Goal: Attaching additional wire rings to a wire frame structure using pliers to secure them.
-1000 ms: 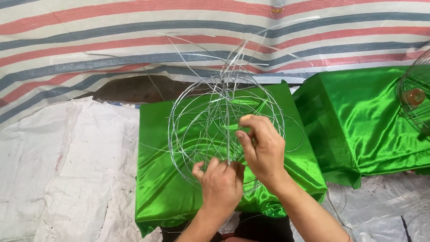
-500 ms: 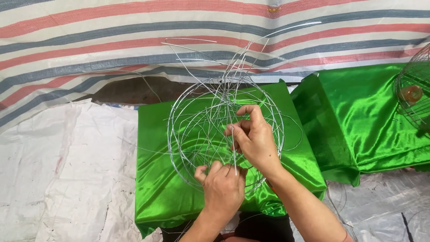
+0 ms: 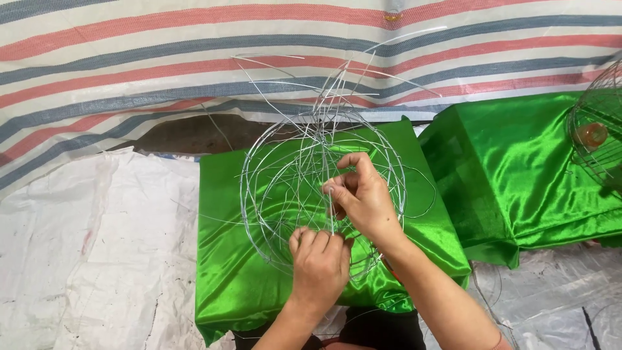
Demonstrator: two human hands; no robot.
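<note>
Working a round, cage-like frame of thin silver wire [image 3: 291, 172], standing upright on top of a block covered in shiny green satin [image 3: 227, 272], with loose wire ends fanning out above the block's far edge.

Closing the left hand [image 3: 321, 259] around the frame's lower rim, over the block's near edge, fingers curled tight and knuckles up. Keeping that clench in the same place as a second ago.

Lifting the right hand [image 3: 366, 201] away from the left and up to the middle of the frame, over the block's centre. Pinching a single upright strand there between thumb and fingertips [image 3: 335, 188], where a second ago this hand was lying low against the rim beside the other. Judging from that shift, moving the work from the bottom rim to a strand running up through the middle, with the left hand serving as the anchor.

Leaving the frame itself where it was on the block, neither tipped nor turned as far as can be told.

Showing, right of the block, a second block draped in the same green satin [image 3: 518, 175], and beyond that a further wire cage with something orange inside [image 3: 599, 142], cut off by the picture's edge. Stretching behind the block, a tarpaulin striped red, white and blue-grey [image 3: 129, 65]; spreading left of the block, a white woven ground sheet [image 3: 84, 259].
</note>
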